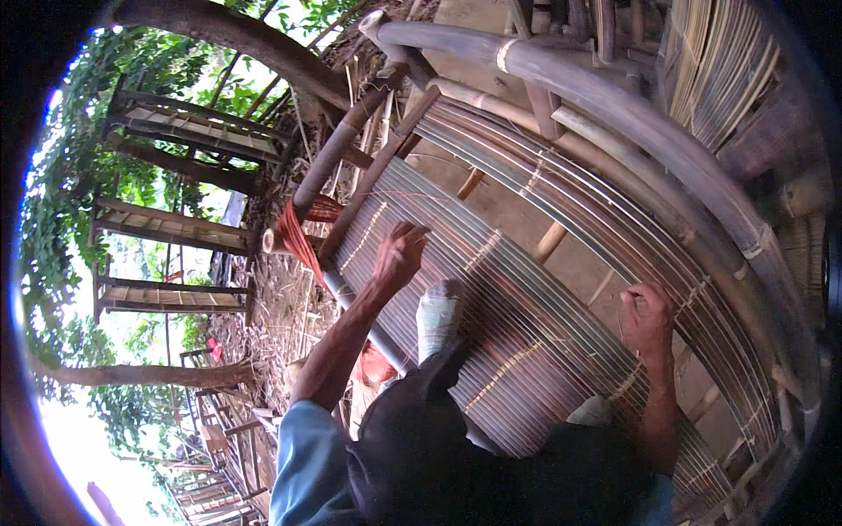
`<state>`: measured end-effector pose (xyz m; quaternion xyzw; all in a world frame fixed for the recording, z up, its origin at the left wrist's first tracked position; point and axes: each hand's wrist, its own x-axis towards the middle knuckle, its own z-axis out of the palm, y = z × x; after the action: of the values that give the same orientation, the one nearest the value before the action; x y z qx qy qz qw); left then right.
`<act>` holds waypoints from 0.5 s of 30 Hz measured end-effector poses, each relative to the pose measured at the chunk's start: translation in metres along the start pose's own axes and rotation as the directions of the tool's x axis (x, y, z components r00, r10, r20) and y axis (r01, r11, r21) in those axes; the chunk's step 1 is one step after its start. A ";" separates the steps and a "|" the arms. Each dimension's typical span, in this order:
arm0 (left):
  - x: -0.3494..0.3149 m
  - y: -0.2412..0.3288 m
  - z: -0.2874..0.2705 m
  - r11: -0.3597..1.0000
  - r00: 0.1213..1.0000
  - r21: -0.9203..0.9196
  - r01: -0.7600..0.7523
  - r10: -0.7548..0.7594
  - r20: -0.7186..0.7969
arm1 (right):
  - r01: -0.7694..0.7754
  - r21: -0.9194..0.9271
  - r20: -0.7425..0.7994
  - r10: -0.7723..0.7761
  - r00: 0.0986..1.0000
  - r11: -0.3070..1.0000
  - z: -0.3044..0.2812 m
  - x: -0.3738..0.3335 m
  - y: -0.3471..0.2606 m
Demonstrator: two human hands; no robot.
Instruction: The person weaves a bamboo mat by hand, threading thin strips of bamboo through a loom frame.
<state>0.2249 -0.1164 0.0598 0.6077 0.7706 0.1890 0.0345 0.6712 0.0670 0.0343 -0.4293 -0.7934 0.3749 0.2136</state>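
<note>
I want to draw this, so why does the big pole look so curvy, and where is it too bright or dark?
Head view: the fisheye lens probably helps bend the thick pole; head view: the sky at lower left glares white, and a dark shadow lies on the slats beside the pale sock.

slatted panel (517, 298) partly hidden by dark clothing (421, 421); right hand's (651, 316) hold unclear; left sleeve (311, 460) cut off

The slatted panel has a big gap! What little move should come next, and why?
Perhaps the right hand should nudge the right-side slats inward: that hand is close to where bare ground shows between two groups of slats.
</note>
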 end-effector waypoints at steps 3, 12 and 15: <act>0.049 -0.020 0.046 0.983 0.985 -0.061 -0.175 0.174 -0.022 | -0.136 -0.123 -0.075 0.127 0.989 0.983 -0.010 -0.005 -0.003; 0.084 -0.049 0.106 0.856 0.886 -0.295 -0.425 0.460 0.058 | -0.324 -0.303 -0.217 0.267 0.939 0.896 -0.025 0.005 -0.046; 0.034 0.045 0.123 0.634 0.700 -0.505 -0.585 0.709 0.080 | -0.363 -0.402 -0.232 0.290 0.928 0.840 -0.027 0.016 -0.074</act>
<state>0.2921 -0.0446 -0.0331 0.8401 0.4208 0.2732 0.2062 0.6418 0.0657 0.1096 -0.6244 -0.7520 0.1813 0.1081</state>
